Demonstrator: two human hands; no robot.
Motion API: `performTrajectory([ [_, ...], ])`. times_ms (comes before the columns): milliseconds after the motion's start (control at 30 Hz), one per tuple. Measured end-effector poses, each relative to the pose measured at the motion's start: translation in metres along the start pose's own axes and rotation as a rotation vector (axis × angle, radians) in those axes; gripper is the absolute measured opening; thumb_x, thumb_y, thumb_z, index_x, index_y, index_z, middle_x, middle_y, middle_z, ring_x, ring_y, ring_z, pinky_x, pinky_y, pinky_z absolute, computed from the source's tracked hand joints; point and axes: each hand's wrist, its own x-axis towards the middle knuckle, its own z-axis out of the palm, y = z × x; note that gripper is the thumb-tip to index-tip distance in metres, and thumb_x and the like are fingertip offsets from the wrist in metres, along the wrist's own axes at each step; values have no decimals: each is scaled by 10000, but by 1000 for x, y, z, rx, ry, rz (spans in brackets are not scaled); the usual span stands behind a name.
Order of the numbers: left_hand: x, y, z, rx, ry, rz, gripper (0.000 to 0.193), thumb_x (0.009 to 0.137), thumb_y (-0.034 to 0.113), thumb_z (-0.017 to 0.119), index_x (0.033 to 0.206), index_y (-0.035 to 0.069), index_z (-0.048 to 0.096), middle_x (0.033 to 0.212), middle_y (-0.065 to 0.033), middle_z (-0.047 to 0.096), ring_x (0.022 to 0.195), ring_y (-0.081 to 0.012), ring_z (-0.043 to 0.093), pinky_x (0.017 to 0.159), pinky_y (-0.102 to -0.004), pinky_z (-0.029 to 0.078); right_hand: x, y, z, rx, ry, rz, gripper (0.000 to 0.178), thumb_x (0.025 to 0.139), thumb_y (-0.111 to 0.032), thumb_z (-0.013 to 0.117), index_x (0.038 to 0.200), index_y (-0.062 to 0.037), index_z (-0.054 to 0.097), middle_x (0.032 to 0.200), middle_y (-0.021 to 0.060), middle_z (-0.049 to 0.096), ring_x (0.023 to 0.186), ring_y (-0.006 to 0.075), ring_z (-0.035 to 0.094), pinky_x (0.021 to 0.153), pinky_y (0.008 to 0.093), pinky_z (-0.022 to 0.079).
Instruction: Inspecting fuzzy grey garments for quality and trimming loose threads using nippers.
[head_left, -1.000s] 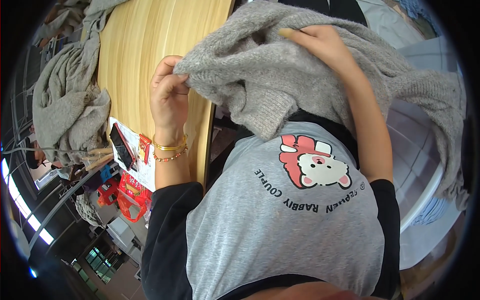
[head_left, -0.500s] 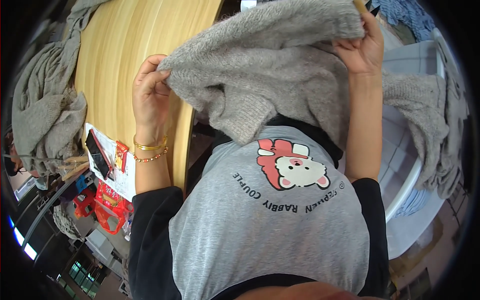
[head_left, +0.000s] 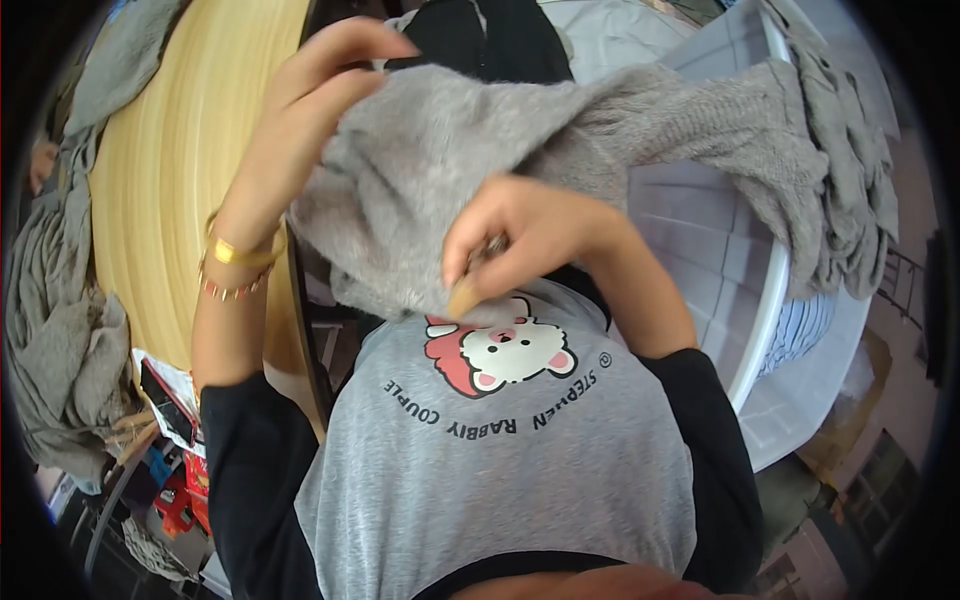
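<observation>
A fuzzy grey knitted sweater (head_left: 420, 150) lies bunched across my lap, with part of it stretching right over a white plastic tub (head_left: 700, 215). Above its left side is my left hand (head_left: 325, 85), with thumb and fingers apart and nothing between them; whether the fingertips touch the knit I cannot tell. My right hand (head_left: 530, 240) is closed in front of the sweater, near its lower edge. A small dark metal tool (head_left: 490, 248) shows between its fingers, and something yellowish is at the fingertips. Blur hides the tool's exact kind.
A light wooden table (head_left: 190, 150) curves along my left. More grey knitwear (head_left: 70, 340) hangs at its far left side, near a dark phone (head_left: 168, 400) on white paper. Grey knit pieces (head_left: 850, 170) drape over the tub's right rim. Blue striped cloth (head_left: 800, 335) shows beside the tub.
My left hand has released its pinch on the sweater and moved up. My right hand has left the raised far edge and come down toward me. The sweater has dropped, and the view has shifted.
</observation>
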Motion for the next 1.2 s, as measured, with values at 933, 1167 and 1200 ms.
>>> performTrajectory([
  [933,198,-5,140,-335,-168,-86,148,912,136,608,1009,24,603,844,-56,629,741,-112,574,640,-264,461,-141,-18,-14,-246,1142,-288,502,802,-328,774,1095,66,666,750,-35,587,633,12,475,577,159,340],
  [1167,91,1,26,81,-63,276,159,961,108,564,1106,44,558,934,15,551,896,-37,520,757,-201,426,-82,-80,-60,-1224,1342,-348,431,810,73,685,1216,-72,671,1100,9,672,553,-16,364,508,155,314],
  [1200,77,-2,21,66,60,503,132,954,70,547,1076,24,572,811,9,575,677,-61,528,573,-236,426,-75,-87,-67,-1142,1278,-306,431,828,33,671,1236,-105,667,1225,3,660,538,-30,366,481,158,304],
])
